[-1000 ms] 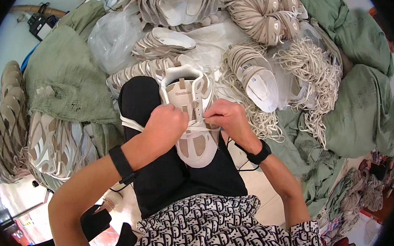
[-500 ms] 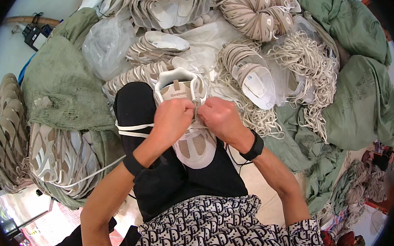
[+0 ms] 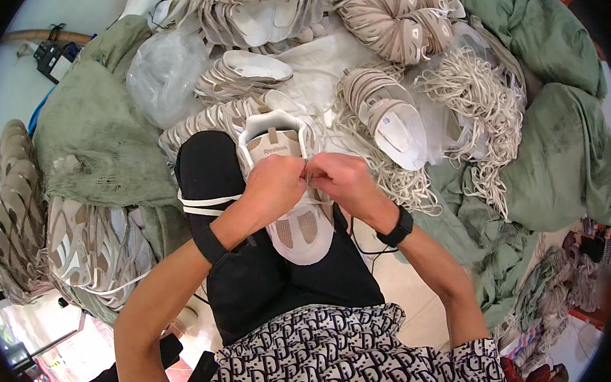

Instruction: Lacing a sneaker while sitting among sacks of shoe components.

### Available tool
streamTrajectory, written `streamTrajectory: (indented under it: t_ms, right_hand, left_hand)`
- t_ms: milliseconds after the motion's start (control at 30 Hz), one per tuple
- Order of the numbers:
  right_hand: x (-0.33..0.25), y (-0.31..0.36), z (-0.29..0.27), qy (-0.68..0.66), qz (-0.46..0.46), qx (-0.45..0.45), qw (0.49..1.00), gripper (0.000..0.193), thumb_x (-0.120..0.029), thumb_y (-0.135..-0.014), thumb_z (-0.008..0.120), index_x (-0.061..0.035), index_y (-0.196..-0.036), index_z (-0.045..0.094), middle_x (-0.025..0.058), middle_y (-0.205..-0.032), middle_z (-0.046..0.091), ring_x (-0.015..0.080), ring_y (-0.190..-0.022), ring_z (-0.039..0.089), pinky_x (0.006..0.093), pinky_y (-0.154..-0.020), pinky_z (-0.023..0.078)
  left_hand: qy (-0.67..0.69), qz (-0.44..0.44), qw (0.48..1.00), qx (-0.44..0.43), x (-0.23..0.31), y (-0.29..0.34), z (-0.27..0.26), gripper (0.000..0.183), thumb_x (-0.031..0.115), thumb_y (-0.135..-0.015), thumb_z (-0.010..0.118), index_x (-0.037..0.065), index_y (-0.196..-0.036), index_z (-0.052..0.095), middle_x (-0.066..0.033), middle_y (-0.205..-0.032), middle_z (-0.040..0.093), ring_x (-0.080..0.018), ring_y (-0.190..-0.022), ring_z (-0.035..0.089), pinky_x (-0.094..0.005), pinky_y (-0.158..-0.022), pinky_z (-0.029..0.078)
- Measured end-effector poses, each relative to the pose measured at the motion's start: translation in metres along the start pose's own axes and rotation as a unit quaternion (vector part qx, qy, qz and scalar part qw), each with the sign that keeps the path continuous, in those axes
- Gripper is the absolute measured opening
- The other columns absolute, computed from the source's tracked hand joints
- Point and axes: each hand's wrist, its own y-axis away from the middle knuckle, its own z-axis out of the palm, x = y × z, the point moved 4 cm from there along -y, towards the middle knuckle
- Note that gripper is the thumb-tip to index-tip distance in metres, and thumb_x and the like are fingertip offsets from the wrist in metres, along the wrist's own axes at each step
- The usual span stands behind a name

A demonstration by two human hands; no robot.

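A beige and white shoe upper [image 3: 298, 238] rests on my black-trousered lap, its toe toward me and its padded collar away. Over its lacing area my left hand [image 3: 274, 186] is closed, knuckles up. Meeting it there, my right hand [image 3: 339, 177] is pinched, fingertips against the left ones beside the eyelet edge. What the fingers grip is hidden between them. A white shoelace [image 3: 206, 203] crosses my left thigh in two strands and runs toward my left forearm, where it goes out of sight.
Nested stacks of uppers [image 3: 393, 22] lie ahead, with another bundle [image 3: 98, 250] at left. A tangle of cream laces [image 3: 474, 99] hangs at right. Green cloth sacks [image 3: 557, 157] flank the pile, and a clear plastic bag [image 3: 167, 76] sits at far left.
Both hands have come together over the eyelets. My right hand has gone from a fist to a pinch, and my left forearm has shifted slightly to the left.
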Motion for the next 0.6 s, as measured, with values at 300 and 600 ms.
streamTrajectory:
  t_ms: [300,600]
  right_hand:
    - [-0.005,-0.013,0.001,0.055,-0.020,-0.119,0.991,0.037,-0.013,-0.065,0.063,-0.0098,-0.102,0.060,0.0056,-0.068,0.054,0.0233,-0.070,0.056,0.0368,-0.060,0.044]
    - [-0.074,-0.025,0.039,0.104,-0.095,-0.092,0.986,0.021,-0.010,-0.064,0.065,-0.0070,-0.085,0.066,0.0068,-0.067,0.055,0.0224,-0.057,0.054,0.0296,-0.053,0.046]
  left_hand:
    - [0.538,-0.172,0.823,-0.060,0.000,0.077,-0.097,0.010,0.009,-0.082,0.055,0.000,-0.079,0.057,-0.0027,-0.058,0.050,-0.0091,-0.041,0.042,-0.0227,-0.038,0.032]
    - [0.743,-0.039,0.668,-0.020,0.023,0.091,-0.095,0.016,0.013,-0.088,0.052,-0.002,-0.094,0.054,-0.0073,-0.072,0.056,-0.0124,-0.053,0.052,-0.0240,-0.048,0.042]
